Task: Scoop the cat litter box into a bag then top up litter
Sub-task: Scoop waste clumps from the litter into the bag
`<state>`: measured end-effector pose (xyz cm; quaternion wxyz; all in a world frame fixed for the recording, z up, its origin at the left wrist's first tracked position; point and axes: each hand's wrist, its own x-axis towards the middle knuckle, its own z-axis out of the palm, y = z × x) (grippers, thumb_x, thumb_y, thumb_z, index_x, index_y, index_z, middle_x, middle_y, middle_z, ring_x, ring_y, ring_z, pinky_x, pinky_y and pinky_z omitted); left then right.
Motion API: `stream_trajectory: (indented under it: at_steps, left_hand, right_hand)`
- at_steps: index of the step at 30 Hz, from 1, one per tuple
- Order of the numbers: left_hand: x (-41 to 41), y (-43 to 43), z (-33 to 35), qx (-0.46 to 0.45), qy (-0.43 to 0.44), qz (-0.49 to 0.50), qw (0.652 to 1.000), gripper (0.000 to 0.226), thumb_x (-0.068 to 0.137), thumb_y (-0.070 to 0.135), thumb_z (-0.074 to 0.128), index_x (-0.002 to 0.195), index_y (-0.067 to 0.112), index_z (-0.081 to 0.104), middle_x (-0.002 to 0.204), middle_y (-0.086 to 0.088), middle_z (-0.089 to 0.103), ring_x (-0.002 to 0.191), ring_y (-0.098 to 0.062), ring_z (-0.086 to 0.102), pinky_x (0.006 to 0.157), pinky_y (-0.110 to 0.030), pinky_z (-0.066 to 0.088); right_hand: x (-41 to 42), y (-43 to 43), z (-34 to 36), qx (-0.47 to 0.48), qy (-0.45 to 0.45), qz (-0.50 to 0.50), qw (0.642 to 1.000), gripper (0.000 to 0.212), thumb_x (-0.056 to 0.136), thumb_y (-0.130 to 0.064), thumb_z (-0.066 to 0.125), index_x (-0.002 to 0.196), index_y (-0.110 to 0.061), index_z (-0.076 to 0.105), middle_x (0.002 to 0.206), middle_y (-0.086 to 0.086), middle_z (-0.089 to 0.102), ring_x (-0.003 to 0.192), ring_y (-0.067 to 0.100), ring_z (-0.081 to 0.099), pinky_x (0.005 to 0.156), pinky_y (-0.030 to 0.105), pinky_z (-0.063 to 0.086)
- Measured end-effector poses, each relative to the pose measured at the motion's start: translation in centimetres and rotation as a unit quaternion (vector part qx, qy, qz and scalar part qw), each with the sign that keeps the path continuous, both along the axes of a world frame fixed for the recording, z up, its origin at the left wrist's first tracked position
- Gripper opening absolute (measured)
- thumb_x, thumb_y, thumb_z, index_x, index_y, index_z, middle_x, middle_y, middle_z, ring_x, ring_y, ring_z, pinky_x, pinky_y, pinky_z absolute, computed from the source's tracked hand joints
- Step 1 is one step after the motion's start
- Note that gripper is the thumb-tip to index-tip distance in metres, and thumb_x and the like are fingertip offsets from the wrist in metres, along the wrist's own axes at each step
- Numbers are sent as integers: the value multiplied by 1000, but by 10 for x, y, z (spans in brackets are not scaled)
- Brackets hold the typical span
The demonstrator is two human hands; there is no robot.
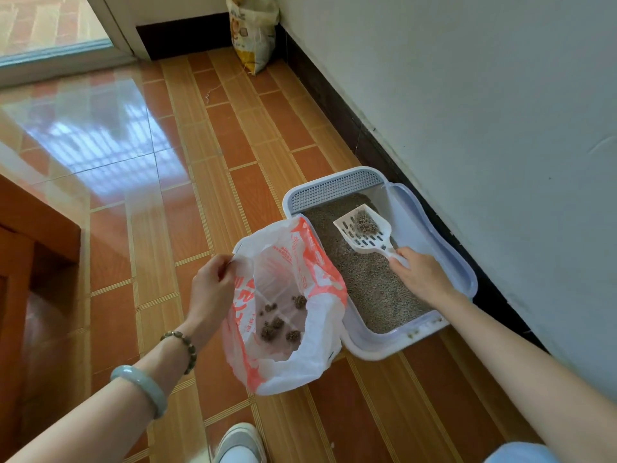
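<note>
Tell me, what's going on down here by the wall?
A person is cleaning out a cat litter box. The right hand holds a white slotted scoop carrying a clump above the litter, while the left hand pinches the rim of a white-and-red plastic bag, open beside the box. Several clumps already lie in the bag. A yellow-and-white sack stands in the far corner.

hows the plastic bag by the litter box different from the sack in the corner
The plastic bag is thin, white with orange-red print; the sack is cream and yellow. The left hand holds the plastic bag open, with clumps inside; the sack leans in the corner, untouched. Both are soft and printed.
</note>
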<state>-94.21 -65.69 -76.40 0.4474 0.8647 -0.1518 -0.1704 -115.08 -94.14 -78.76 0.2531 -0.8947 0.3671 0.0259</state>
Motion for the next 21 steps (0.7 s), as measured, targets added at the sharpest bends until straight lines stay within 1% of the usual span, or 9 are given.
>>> stream_trajectory:
  at_steps: [3, 7, 9, 12, 14, 17, 19, 21]
  left_hand:
    - [-2, 0, 2, 2, -5, -1, 1000, 19, 98, 16, 45, 101, 18, 64, 83, -1, 65, 70, -25, 60, 59, -35, 49]
    - [-4, 1, 6, 2, -15, 3, 1000, 19, 98, 14, 45, 101, 16, 64, 85, -2, 64, 76, -25, 59, 65, -35, 48]
    - [-5, 0, 7, 7, -23, 4, 1000, 19, 97, 13, 44, 98, 17, 63, 84, -3, 64, 74, -23, 57, 62, -32, 45]
    - [-6, -2, 7, 8, -24, 1, 1000, 20, 97, 12, 44, 103, 14, 64, 86, -3, 64, 71, -20, 56, 60, -29, 44]
    - [-6, -2, 7, 9, -24, -1, 1000, 21, 98, 13, 44, 106, 12, 64, 86, -2, 64, 74, -21, 58, 63, -32, 47]
    - [-8, -2, 7, 9, -23, -5, 1000, 20, 98, 13, 44, 103, 14, 63, 84, 3, 62, 80, -25, 60, 70, -41, 51]
    - [-8, -2, 7, 7, -21, -7, 1000, 19, 98, 13, 44, 99, 18, 62, 83, 3, 62, 80, -27, 60, 70, -43, 52]
    - [-8, -1, 8, 6, -20, -6, 1000, 19, 98, 13, 44, 98, 18, 62, 83, 3, 62, 79, -28, 60, 69, -41, 52]
  right_hand:
    - [-4, 0, 11, -27, 0, 11, 1000, 25, 99, -33, 39, 98, -14, 56, 61, -4, 51, 49, 13, 45, 41, 25, 30]
    - [-7, -2, 23, -36, -1, 9, 999, 30, 99, -32, 38, 104, -10, 57, 64, -3, 53, 48, 11, 43, 42, 23, 30]
    - [-8, -1, 29, -36, 1, 27, 999, 30, 99, -33, 40, 109, -10, 58, 66, -3, 54, 49, 10, 44, 42, 21, 31]
    - [-8, -1, 34, -30, -7, 15, 999, 31, 99, -32, 41, 112, -10, 59, 66, -3, 53, 50, 11, 46, 41, 20, 29]
    - [-9, -3, 36, -28, -11, 4, 1000, 31, 98, -32, 42, 113, -10, 59, 66, -3, 52, 51, 11, 45, 41, 21, 28]
    - [-13, -6, 39, -13, -11, 4, 1000, 32, 98, -33, 44, 115, -11, 59, 75, 5, 60, 56, 16, 50, 44, 23, 34]
    - [-15, -7, 41, -21, 0, 11, 1000, 32, 98, -33, 44, 117, -11, 58, 82, 8, 63, 61, 19, 53, 47, 25, 37]
    - [-17, -8, 42, -21, -1, 16, 1000, 34, 98, -33, 44, 119, -11, 58, 84, 9, 63, 66, 22, 57, 52, 29, 43]
